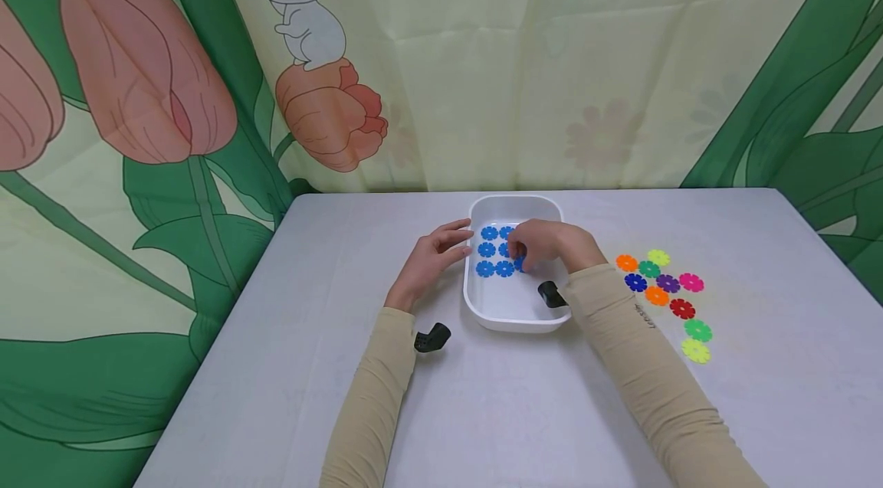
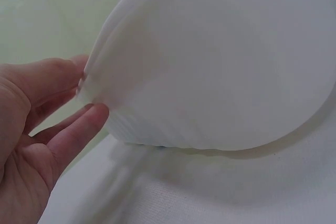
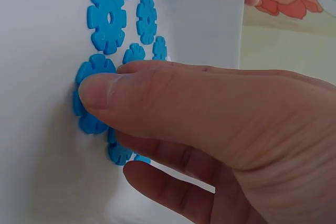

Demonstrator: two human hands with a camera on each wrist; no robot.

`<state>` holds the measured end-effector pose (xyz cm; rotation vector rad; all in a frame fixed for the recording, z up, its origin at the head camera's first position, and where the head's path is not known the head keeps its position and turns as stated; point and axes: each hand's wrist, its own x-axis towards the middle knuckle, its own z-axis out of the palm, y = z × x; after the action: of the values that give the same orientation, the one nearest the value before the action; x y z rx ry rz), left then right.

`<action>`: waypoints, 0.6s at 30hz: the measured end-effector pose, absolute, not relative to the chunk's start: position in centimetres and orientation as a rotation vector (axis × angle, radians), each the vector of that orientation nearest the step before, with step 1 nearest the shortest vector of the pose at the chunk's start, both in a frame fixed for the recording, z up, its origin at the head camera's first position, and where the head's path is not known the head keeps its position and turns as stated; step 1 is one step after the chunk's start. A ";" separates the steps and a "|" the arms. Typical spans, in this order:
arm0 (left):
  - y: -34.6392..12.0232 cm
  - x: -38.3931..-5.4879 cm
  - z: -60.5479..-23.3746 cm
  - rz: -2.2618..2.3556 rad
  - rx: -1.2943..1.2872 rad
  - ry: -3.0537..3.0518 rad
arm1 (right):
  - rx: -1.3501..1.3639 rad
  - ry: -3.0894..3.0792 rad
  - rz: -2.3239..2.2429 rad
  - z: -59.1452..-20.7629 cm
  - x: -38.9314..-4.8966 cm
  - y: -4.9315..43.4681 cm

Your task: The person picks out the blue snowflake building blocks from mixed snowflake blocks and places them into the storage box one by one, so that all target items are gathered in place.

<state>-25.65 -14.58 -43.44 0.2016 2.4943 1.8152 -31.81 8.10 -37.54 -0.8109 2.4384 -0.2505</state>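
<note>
In the head view a white tray point(image 1: 510, 304) stands in front of me with several blue snowflake discs point(image 1: 485, 269) laid in rows on its bottom. My right hand point(image 1: 541, 240) is inside it, fingers curled down at the right end of the rows. The right wrist view has its thumb over a blue snowflake disc point(image 3: 90, 121), pinched low against the tray's bottom. Fairly straight fingers of my left hand point(image 1: 434, 254) touch the tray's left edge. Seen in the left wrist view, those fingertips point(image 2: 98, 115) rest against the outer wall and rim.
Loose snowflake discs in orange, green, yellow, purple, pink, navy and red lie on the table right of the tray, among them a red disc point(image 1: 682, 309). The white-covered table point(image 1: 276, 396) ends at a printed curtain point(image 1: 483, 90). Black wrist devices point(image 1: 432, 338) sit by both sleeves.
</note>
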 end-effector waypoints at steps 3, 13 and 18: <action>-14.6 -25.6 -43.4 1.813 0.199 2.498 | -0.814 2.443 -0.240 -37.6 -31.8 8.1; -14.5 -25.7 -43.5 1.813 0.200 2.494 | -0.836 2.451 -0.255 -37.5 -31.9 8.3; -14.6 -25.6 -43.4 1.801 0.202 2.505 | -0.906 2.472 -0.356 -37.0 -32.2 8.8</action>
<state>-25.63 -14.63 -43.40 0.2021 2.5046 1.8005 -32.20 8.79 -36.98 -0.9059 2.4722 -0.3562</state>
